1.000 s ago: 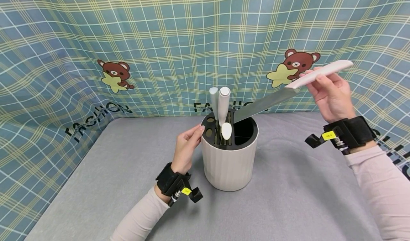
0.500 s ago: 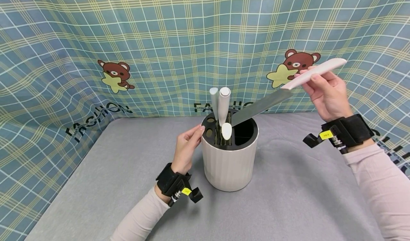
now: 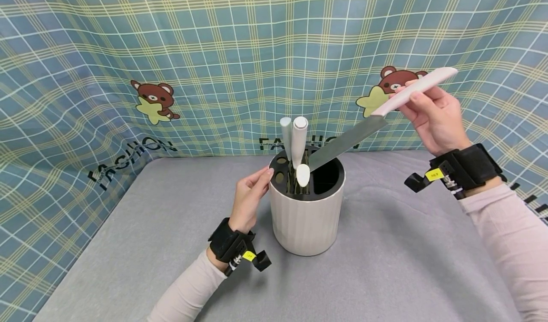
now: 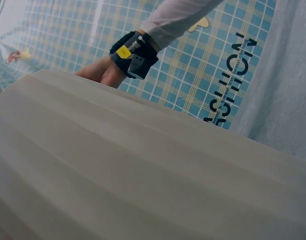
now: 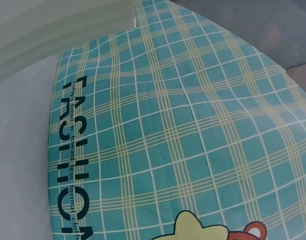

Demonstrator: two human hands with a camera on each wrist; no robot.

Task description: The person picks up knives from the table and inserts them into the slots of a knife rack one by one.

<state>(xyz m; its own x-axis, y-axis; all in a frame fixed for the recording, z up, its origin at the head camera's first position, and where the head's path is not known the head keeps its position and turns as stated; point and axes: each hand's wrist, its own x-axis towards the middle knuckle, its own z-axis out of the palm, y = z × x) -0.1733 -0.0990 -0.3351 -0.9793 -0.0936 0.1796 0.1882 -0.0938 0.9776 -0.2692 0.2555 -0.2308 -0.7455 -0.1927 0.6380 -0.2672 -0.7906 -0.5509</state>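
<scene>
A white ribbed knife holder with a black slotted top stands on the grey cloth. My left hand holds it at the left rim, thumb and fingertips together there. In my right hand, a large knife is pinched by its pale pink handle. The knife slants down to the left, and the blade's tip overlaps the top of the holder beside its central slots. Three pale handles rise from the slots; the tall white handle is in the middle. Ribbed wall fills most of the left wrist view.
A large open compartment takes up the right part of the holder's top. Two round holes are on the left. Grey cloth lies around the holder, and a blue plaid curtain hangs close behind.
My right hand has moved left and slightly up with the knife, which now slants more steeply, its tip lower and closer to the central slots. The left hand and holder stay still.
</scene>
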